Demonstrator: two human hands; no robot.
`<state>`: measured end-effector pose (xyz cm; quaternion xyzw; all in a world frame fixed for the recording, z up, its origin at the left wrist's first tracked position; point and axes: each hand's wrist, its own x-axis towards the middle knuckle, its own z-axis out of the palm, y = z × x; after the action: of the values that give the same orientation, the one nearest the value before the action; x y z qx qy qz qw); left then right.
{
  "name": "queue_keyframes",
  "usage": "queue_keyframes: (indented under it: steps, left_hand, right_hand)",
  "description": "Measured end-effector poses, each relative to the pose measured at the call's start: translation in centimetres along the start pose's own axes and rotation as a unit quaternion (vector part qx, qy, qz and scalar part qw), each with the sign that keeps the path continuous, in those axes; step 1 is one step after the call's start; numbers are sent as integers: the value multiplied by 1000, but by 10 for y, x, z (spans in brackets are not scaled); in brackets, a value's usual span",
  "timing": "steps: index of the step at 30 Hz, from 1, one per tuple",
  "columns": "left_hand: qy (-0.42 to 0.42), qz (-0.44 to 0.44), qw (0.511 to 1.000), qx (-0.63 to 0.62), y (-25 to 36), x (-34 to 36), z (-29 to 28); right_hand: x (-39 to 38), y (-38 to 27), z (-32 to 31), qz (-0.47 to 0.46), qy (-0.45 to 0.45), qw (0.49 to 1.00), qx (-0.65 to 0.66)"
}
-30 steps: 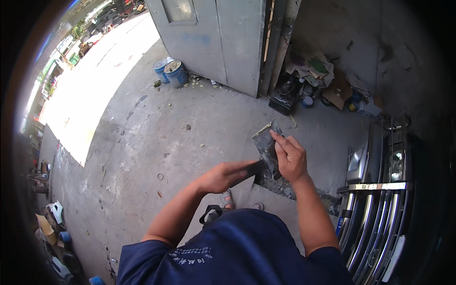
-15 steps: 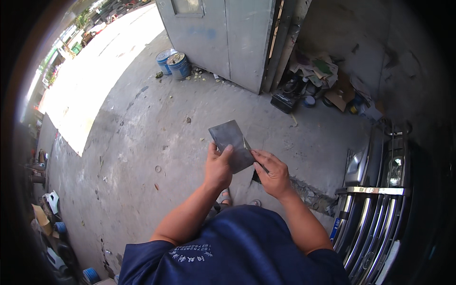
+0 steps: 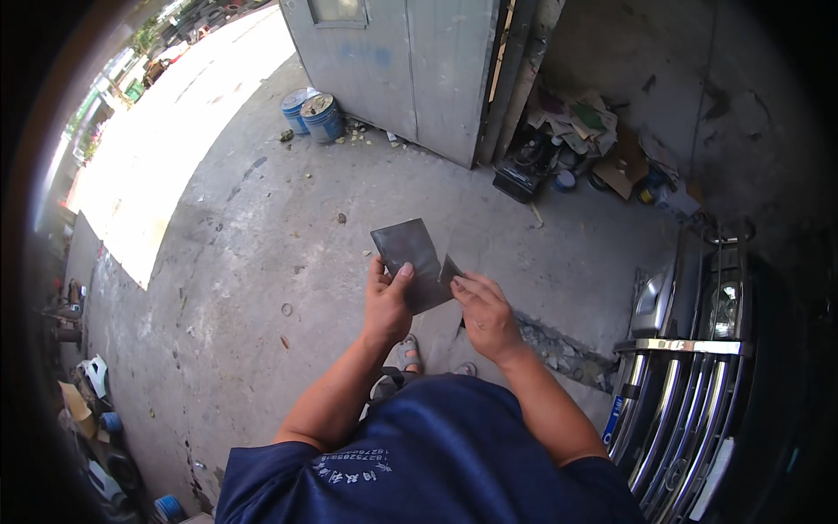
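My left hand [image 3: 388, 306] grips a dark grey, flat rectangular plate [image 3: 401, 244], thumb on its face and fingers along its left edge. At the plate's right side, my right hand [image 3: 484, 314] pinches a thinner dark blade-like piece [image 3: 448, 271], its edge tilted against or just beside the plate; exact contact is unclear. Below the hands show my sandalled feet [image 3: 407, 354] and navy shirt [image 3: 419, 445].
Chromed vehicle front parts [image 3: 681, 349] lie to my right beside broken concrete [image 3: 559, 349]. Ahead are blue buckets [image 3: 321, 122], a grey metal partition [image 3: 393, 79] and piled paper and containers [image 3: 589, 131]. Loose parts [image 3: 96, 375] lie at far left; a sunlit yard is beyond.
The large plate passed from upright in my right hand to my left hand, turned flatter, then shifted slightly left. My right hand now holds the thinner piece at its right edge.
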<state>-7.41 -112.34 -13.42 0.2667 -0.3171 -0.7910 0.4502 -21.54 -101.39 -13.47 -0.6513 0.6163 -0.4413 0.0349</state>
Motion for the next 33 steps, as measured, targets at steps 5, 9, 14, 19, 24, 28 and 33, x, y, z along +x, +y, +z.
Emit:
queue_keyframes:
  steps: [5, 9, 14, 19, 24, 28, 33]
  left_hand:
    - [-61, -12, 998, -7, 20, 4, 9]
    - [-51, -108, 993, 4, 31, 15, 3]
    - [-95, -205, 974, -4, 26, 12, 3]
    - [-139, -156, 978, 8, 33, 2, 10]
    - [-50, 1, 992, 113, 30, 16, 1]
    - [-46, 117, 937, 327, 18, 15, -14]
    - [-66, 56, 866, 493, 26, 10, -24]
  right_hand:
    - [-21, 24, 13, 46, -35, 997, -53]
    - [-1, 32, -25, 305, 53, 946, 101]
    - [14, 23, -30, 332, -178, 774, 509]
    - [34, 59, -6, 399, -108, 858, 305]
    - [18, 42, -24, 378, -70, 892, 239]
    - [29, 17, -13, 288, -95, 953, -2]
    - [77, 56, -29, 372, -117, 893, -223]
